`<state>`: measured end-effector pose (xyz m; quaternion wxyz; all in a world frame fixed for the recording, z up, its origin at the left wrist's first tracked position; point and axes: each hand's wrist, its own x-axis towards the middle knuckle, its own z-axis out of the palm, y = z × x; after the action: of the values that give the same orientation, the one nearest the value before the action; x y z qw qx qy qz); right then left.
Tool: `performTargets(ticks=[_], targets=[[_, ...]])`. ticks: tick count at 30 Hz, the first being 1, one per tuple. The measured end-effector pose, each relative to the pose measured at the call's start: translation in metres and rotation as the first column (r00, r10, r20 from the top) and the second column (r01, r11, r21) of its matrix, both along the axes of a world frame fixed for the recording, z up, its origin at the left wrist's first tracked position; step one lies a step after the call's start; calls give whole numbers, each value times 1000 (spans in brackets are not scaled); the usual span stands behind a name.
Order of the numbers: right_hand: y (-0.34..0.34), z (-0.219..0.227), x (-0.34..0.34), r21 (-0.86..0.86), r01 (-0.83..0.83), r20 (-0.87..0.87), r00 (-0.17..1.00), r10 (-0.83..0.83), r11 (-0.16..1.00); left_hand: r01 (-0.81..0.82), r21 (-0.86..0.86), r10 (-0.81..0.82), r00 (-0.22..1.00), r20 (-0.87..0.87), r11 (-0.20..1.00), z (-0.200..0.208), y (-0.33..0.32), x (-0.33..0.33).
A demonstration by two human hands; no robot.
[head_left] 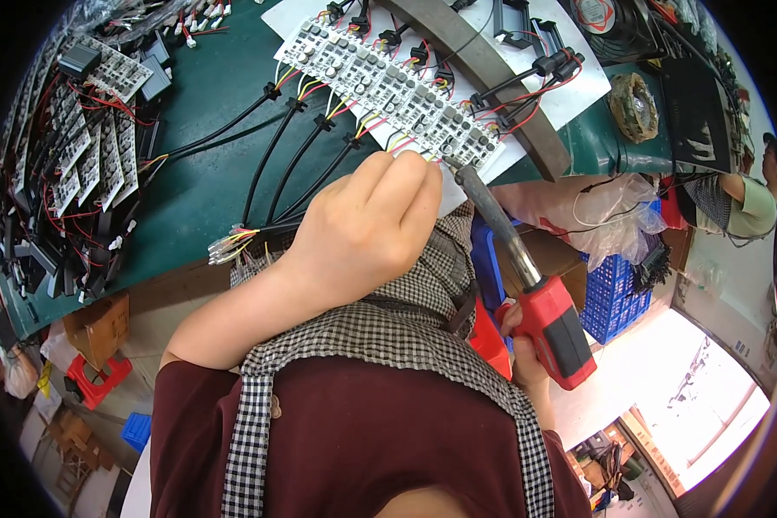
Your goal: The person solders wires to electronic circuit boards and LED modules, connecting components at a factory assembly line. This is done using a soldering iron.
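A strip of joined white circuit boards [388, 82] lies slantwise on white paper, crowded with small components. Black cables [293, 164] with coloured wire ends run from its near edge toward me. My left hand [371, 211] is closed, fingertips pinched at the strip's near edge beside several thin wires; the hand itself hides what is between them. In my right hand [528, 358] is a soldering iron [557, 332] with a red and black grip. Its tip points at the near right edge of the boards, close to my left fingertips; whether it touches is too small to tell.
A curved metal bar [492, 86] lies across the paper behind the boards. More wired boards [104, 155] are heaped at the left of the green table [207, 112]. To the right sit a round solder-stained holder [633, 108] and a fan [600, 26]. A blue crate [617, 298] stands below.
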<state>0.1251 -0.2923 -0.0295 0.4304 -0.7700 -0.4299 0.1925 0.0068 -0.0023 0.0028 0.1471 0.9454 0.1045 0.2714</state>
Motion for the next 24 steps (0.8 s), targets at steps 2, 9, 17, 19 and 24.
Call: performTargets(ticks=[2,9,17,19,24], targets=[[-1,0,-4,-4,49,-75,996,-49,999,1,7,-1,1000,15,1000,0,0,1],[17,18,-4,-93,5,24,1000,-3,996,-3,15,3,1000,9,1000,1,0,1],[-4,-3,-5,-61,70,-97,992,-76,996,4,13,-4,1000,13,1000,3,-2,0],[1,3,-5,-59,61,-62,996,-64,996,4,11,-4,1000,6,1000,4,-1,0],[34,32,-8,108,95,-340,939,-52,990,4,18,-4,1000,3,1000,2,0,0]])
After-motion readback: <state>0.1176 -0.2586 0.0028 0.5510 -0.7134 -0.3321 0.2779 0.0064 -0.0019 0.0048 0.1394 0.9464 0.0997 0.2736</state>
